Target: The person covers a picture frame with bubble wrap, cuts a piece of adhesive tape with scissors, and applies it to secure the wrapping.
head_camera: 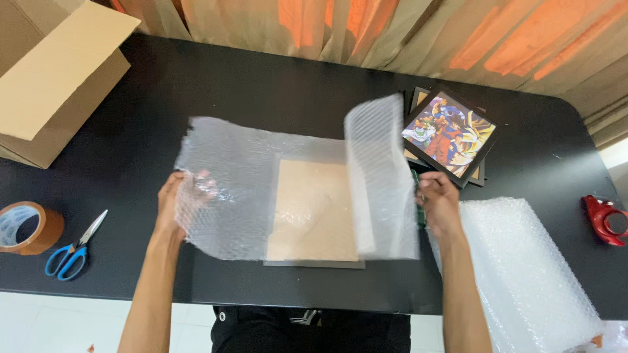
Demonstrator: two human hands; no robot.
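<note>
Left fingers: the fingers [196,182] of the left hand [171,204] are pinched shut on the left edge of the bubble wrap sheet [248,183]. The wrap covers some of them.
Right fingers: the right hand [437,204] grips the right side of the same sheet. Its fingers are curled shut, partly hidden behind the wrap.
Bubble wrap sheet: clear and bumpy. It lies spread over the middle of the bench [261,85]. Its right flap stands up and folds over toward the left.
Picture frame: a picture frame [313,216] lies face down on the sheet, between the two hands. Its brown back shows, and a dark edge peeks out at the bottom.
More frames: a stack of black frames [451,134] sits just behind the right hand. The top one shows a bright cartoon picture.
Bubble wrap pile: a thick bubble wrap pile [523,268] lies right beside the right arm.
Tape holder: a red tape holder [605,219] sits at the far right edge.
Scissors: blue-handled scissors [73,248] lie to the left of the left arm.
Tape roll: a brown tape roll [26,227] sits just beside the scissors.
Box: an open cardboard box [52,85] stands at the far left corner.
</note>
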